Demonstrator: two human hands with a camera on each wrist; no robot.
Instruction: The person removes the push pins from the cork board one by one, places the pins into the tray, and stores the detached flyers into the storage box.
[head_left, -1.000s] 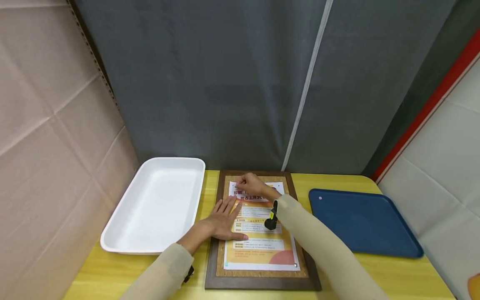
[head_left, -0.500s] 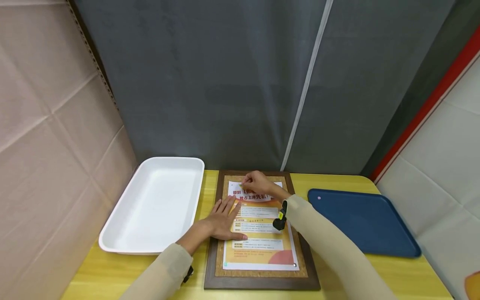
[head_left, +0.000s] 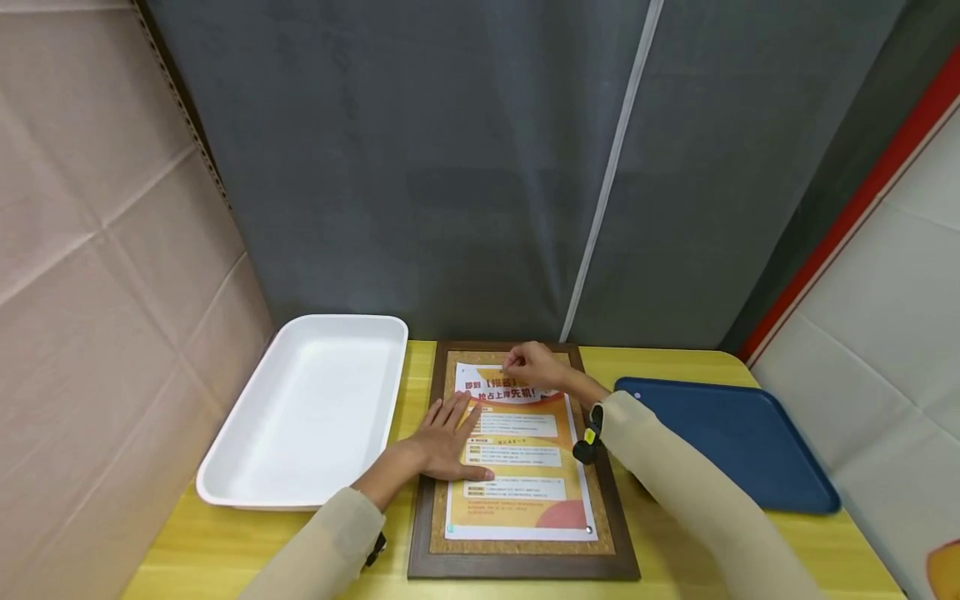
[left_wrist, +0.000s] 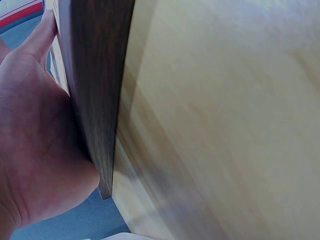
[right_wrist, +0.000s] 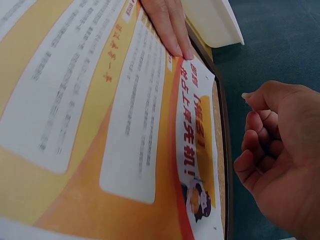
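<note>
A printed poster [head_left: 517, 510] in orange, yellow and white lies on a cork board [head_left: 525, 547] with a dark wooden frame [head_left: 517, 567]. My left hand [head_left: 446, 446] rests flat on the poster's left side, fingers spread and thumb across it. Over the top edge of the poster is my right hand [head_left: 536, 365]. In the right wrist view this right hand [right_wrist: 285, 145] has curled fingers, thumb near the index finger. I see nothing between them, though the index fingertip is hidden. Small pins [head_left: 588, 530] sit at the poster's lower corners. Tiny dark marks [right_wrist: 208, 77] show at its upper corners.
A deep white tray [head_left: 300, 495] stands left of the board. To the right lies a flat blue tray [head_left: 735, 442] with a small pale dot [head_left: 637, 396] near its upper left corner. The wooden table [head_left: 255, 550] ends at a grey curtain [head_left: 450, 208].
My right hand has moved right along the poster's top, from the upper left corner towards the middle, uncovering the title. My left hand has stayed in place.
</note>
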